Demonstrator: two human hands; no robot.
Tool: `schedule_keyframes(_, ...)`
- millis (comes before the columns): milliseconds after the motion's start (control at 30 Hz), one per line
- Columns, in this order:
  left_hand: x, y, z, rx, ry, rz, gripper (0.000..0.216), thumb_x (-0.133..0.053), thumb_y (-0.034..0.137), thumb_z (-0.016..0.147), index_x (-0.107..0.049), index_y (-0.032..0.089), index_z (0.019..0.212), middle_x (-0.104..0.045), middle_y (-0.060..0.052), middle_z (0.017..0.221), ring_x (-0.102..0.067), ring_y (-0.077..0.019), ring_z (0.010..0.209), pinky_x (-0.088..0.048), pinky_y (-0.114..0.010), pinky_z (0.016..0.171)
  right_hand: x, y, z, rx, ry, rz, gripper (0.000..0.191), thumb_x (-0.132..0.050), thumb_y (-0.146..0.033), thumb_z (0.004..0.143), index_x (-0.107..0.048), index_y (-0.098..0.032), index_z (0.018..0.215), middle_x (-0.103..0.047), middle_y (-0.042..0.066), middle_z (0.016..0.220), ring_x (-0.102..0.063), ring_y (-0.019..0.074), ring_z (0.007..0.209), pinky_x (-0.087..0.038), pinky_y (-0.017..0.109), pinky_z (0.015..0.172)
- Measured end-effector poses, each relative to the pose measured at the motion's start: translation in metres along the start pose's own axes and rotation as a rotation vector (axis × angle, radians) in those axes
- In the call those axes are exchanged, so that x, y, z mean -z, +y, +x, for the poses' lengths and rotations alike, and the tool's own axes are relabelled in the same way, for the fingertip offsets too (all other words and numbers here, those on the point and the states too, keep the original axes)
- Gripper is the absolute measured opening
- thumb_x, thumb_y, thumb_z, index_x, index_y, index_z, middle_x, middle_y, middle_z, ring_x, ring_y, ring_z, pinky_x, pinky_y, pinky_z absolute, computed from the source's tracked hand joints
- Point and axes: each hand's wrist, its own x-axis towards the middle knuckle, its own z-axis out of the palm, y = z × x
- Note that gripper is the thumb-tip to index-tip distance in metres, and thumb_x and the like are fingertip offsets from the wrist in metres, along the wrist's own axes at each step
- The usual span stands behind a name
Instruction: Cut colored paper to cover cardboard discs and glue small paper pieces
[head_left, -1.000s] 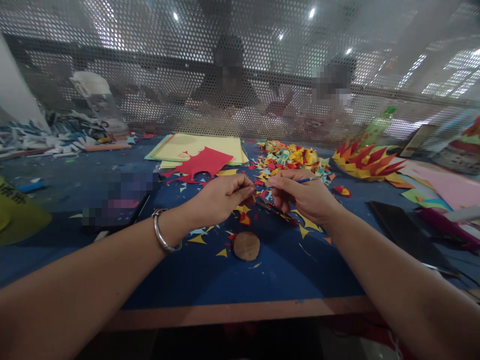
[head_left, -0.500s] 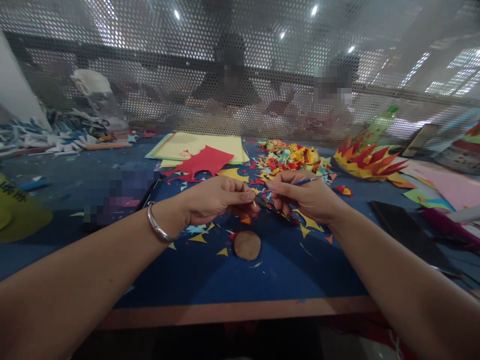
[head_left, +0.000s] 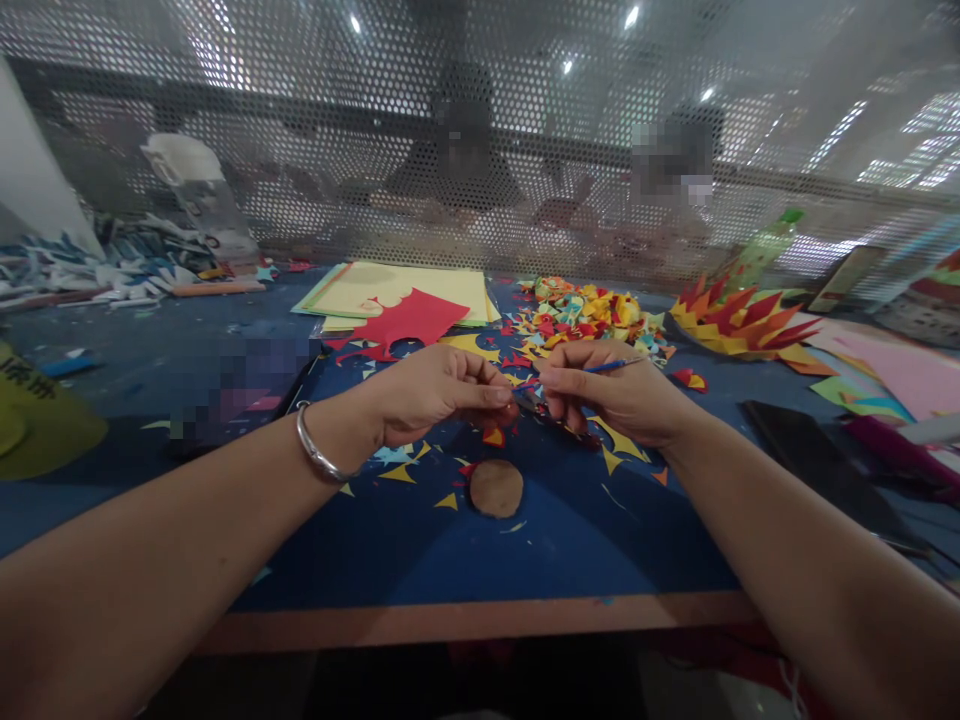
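Note:
My left hand [head_left: 442, 395], with a silver bangle on the wrist, is closed in a pinch. What sits between its fingertips is too small to make out. Close beside it on the right, my right hand [head_left: 600, 390] grips a thin blue stick-like tool [head_left: 615, 366], whose front end points toward the left fingertips. A dark object with a grey tip [head_left: 529, 404] shows under the right fingers, partly hidden. Nearer the table edge lies a round brown disc [head_left: 496, 488], with a small red and yellow paper piece [head_left: 493, 437] above it.
Cut scraps [head_left: 397, 473] litter the blue table. Behind the hands are red paper [head_left: 416, 315] on yellow sheets [head_left: 442, 283] and a pile of coloured bits [head_left: 592, 315]. A flame-like paper piece [head_left: 739, 320] and a black phone [head_left: 817, 460] lie right. A perforated screen [head_left: 337, 130] stands behind.
The yellow sliver at my left fingertips no longer shows there. Both hands stay in nearly the same place, and the tool is still in my right hand.

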Motion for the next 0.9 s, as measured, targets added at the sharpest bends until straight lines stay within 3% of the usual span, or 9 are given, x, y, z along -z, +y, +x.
schedule_keyframes(133, -0.002, 0.001, 0.000, -0.034, 0.070, 0.034, 0.010, -0.077, 0.005, 0.077, -0.068, 0.009, 0.074, -0.069, -0.002, 0.066, -0.067, -0.0099, 0.065, -0.053, -0.023, 0.070, -0.001, 0.001, 0.000, -0.005, 0.006, 0.002, 0.037, -0.072, -0.048, 0.087, -0.065, -0.015, 0.072, -0.068, 0.001, 0.060, -0.059, 0.0079, 0.043, -0.044, 0.017, 0.039)
schedule_keyframes(267, -0.003, 0.001, 0.000, -0.017, 0.110, 0.058, 0.011, -0.078, 0.007, 0.076, -0.068, 0.010, 0.073, -0.069, -0.001, 0.065, -0.067, -0.0103, 0.064, -0.055, -0.025, 0.071, -0.001, 0.004, 0.000, -0.008, 0.016, -0.006, 0.036, -0.071, -0.046, 0.088, -0.065, -0.015, 0.073, -0.068, 0.001, 0.060, -0.059, 0.0076, 0.043, -0.044, 0.016, 0.040)
schedule_keyframes(600, 0.008, 0.000, -0.001, -0.104, 0.031, 0.248, 0.016, -0.086, 0.021, 0.066, -0.073, 0.014, 0.073, -0.070, 0.000, 0.071, -0.062, -0.0098, 0.068, -0.049, -0.024, 0.072, -0.003, 0.003, 0.000, 0.001, -0.020, -0.015, 0.032, -0.074, -0.042, 0.086, -0.065, -0.015, 0.073, -0.068, 0.000, 0.061, -0.059, 0.0073, 0.043, -0.044, 0.016, 0.039)
schedule_keyframes(900, 0.005, 0.001, 0.000, -0.098, 0.021, 0.181, 0.032, -0.090, 0.020, 0.063, -0.064, 0.014, 0.080, -0.067, 0.001, 0.072, -0.063, -0.0109, 0.072, -0.049, -0.026, 0.075, -0.001, 0.004, -0.001, 0.012, -0.036, -0.039, 0.032, -0.074, -0.043, 0.086, -0.065, -0.015, 0.074, -0.069, 0.001, 0.062, -0.061, 0.0085, 0.044, -0.045, 0.017, 0.040)
